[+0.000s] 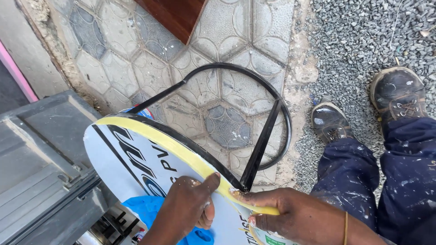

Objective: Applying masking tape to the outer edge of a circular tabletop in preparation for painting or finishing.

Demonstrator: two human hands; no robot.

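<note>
We wear dark navy work trousers (pixel 363 177) spattered with pale paint flecks. Our boots (pixel 397 93) are scuffed, dusty black leather with laces, and a thin gold-coloured bangle (pixel 345 227) circles our right wrist.
</note>
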